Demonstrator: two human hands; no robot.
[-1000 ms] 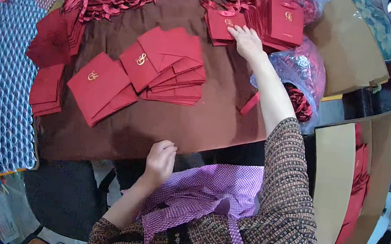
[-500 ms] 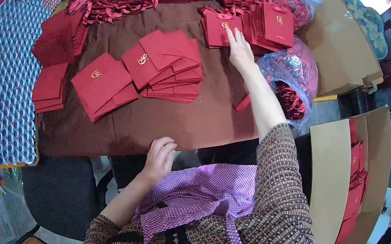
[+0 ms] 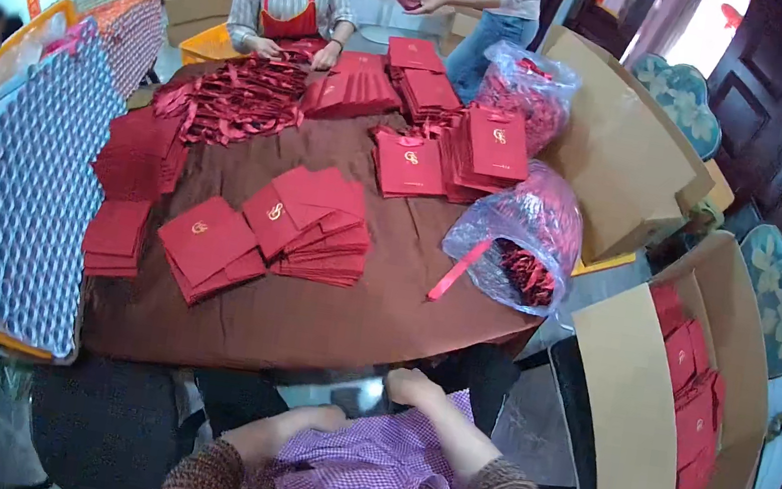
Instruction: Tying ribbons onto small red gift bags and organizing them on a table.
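Both hands are low in front of my body, short of the table's near edge. My left hand lies beside the checked purple apron at my lap; its fingers are blurred and partly hidden. Just below the table edge is my right hand, its fingers turned away and hard to make out. On the brown tablecloth, the nearest things are a fanned pile of red paper bags and a smaller red stack. Ribbon-handled red bags stand farther right.
A clear plastic sack of red ribbons sits at the table's right edge. Open cartons stand right, a blue-and-white stacked pile left. Across the table a co-worker handles ribbons; another person stands holding something red.
My right hand has drawn back from the ribbon-handled bags to below the table edge. My left hand has left the table edge and lowered toward my lap. The view has tilted up, revealing co-workers.
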